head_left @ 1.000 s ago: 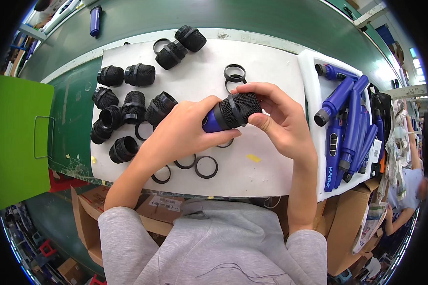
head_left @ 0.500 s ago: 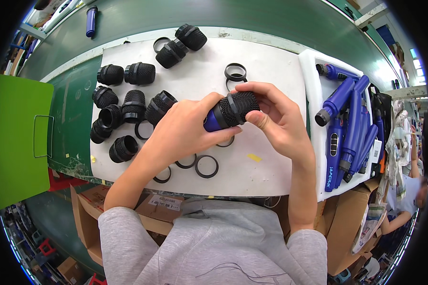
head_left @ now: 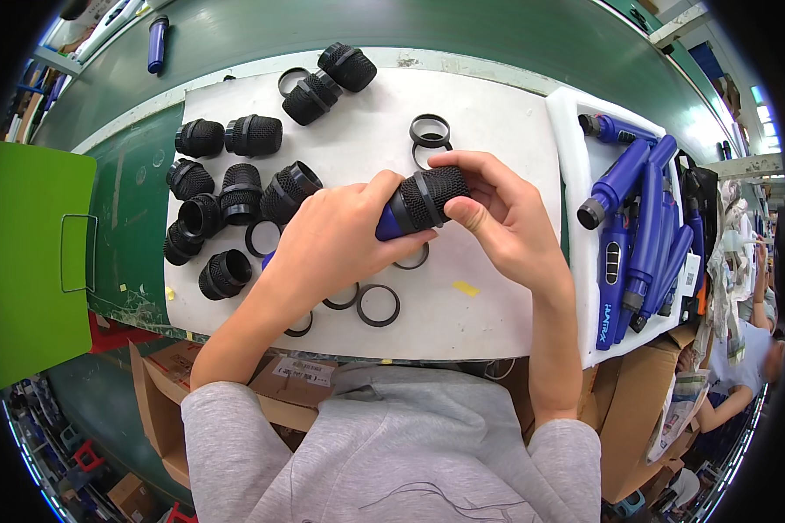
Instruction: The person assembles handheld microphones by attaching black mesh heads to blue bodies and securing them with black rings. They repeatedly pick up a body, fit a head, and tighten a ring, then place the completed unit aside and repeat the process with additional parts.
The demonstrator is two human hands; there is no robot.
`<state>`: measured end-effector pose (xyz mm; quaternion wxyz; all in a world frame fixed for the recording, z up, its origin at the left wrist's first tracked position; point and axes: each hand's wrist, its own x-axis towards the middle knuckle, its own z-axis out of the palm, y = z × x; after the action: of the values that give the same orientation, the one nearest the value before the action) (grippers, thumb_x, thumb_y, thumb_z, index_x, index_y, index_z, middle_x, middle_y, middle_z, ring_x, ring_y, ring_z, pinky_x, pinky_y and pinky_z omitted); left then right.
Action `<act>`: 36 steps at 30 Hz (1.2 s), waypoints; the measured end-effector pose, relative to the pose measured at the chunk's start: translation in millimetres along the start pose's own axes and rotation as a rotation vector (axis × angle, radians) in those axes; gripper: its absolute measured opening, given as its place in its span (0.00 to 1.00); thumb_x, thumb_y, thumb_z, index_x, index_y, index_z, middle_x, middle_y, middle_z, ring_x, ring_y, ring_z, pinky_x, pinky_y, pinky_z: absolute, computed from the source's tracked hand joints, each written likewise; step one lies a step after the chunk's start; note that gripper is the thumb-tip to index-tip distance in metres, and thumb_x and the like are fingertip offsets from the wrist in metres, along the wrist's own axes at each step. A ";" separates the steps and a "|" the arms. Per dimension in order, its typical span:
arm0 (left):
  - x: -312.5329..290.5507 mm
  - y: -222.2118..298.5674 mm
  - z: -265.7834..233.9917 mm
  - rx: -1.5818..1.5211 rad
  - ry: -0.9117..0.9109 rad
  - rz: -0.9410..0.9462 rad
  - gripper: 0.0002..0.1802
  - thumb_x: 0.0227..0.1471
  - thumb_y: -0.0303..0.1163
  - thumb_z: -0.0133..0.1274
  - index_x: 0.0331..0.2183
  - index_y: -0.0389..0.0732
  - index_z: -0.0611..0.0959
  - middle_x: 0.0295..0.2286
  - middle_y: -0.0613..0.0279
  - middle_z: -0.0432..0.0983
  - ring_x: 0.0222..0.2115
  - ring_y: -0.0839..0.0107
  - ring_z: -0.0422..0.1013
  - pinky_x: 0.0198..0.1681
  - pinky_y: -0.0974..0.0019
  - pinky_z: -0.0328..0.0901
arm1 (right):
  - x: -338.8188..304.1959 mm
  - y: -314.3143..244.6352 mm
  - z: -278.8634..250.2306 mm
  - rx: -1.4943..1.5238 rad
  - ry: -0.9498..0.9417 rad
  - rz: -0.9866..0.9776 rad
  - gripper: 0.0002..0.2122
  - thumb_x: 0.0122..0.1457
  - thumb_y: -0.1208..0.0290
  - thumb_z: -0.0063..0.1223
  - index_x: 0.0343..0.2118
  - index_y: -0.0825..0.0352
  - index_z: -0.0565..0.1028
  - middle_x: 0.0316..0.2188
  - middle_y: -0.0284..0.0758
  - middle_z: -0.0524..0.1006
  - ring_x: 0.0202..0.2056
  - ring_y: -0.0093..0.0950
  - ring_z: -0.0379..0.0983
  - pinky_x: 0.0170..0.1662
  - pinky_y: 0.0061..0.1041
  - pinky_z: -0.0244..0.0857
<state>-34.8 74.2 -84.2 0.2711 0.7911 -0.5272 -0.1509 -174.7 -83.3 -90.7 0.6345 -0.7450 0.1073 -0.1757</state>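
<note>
Microphone [head_left: 432,193] up off the white sheet [head_left: 488,336], mid-picture, tilted, mesh end up-right. Most of its blue body is covered by the left grip [head_left: 344,231]; a sliver of blue shows past the left wrist, can't tell if same piece. Left fingers mostly hidden underneath. Several black rings [head_left: 378,325] cut off by left hand and forearm; one by the microphone's head overlaps another. Co-worker [head_left: 737,370] at right edge blurred, partly out of picture.

Around: ten loose black mesh heads [head_left: 254,135] left and upper left on the sheet, some touching. White foam tray [head_left: 582,305] on the right, blue microphone bodies [head_left: 645,231] piled in it. Sheet lies on green tabletop [head_left: 139,183]; bright green panel [head_left: 35,261] far left, lone blue tube [head_left: 158,45] upper left, cardboard box [head_left: 628,427] lower right.

Pose: left grip closed round the blue body, back of hand up, thumb along near side. Right grip [head_left: 515,227] closed on the mesh end, fingers curled over far side, thumb near side. Both forearms come up from grey sleeves.
</note>
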 end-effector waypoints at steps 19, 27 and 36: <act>-2.6 -1.8 3.4 0.097 0.018 0.020 0.26 0.42 0.46 0.69 0.37 0.40 0.78 0.23 0.50 0.79 0.23 0.52 0.78 0.25 0.57 0.70 | 1.2 1.7 1.4 -0.090 0.045 0.152 0.17 0.60 0.64 0.62 0.43 0.74 0.77 0.29 0.37 0.81 0.29 0.21 0.76 0.34 0.22 0.71; -1.4 -1.2 0.8 0.004 0.010 0.041 0.25 0.42 0.44 0.69 0.38 0.40 0.79 0.23 0.50 0.79 0.25 0.53 0.78 0.27 0.58 0.70 | 1.9 -6.2 -9.2 -0.209 -0.015 0.121 0.18 0.60 0.64 0.62 0.49 0.69 0.76 0.33 0.36 0.81 0.32 0.22 0.76 0.34 0.22 0.70; 0.2 -1.8 0.8 -0.038 -0.007 0.040 0.25 0.41 0.42 0.69 0.38 0.40 0.79 0.23 0.50 0.79 0.25 0.53 0.78 0.28 0.58 0.70 | 0.7 -4.4 -23.5 -0.163 -0.060 -0.089 0.21 0.54 0.72 0.66 0.50 0.68 0.75 0.41 0.37 0.80 0.42 0.26 0.76 0.40 0.22 0.69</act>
<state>-33.8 74.4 -85.9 0.2871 0.7748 -0.5407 -0.1580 -183.7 -104.1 -83.2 0.5663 -0.8031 0.0689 -0.1720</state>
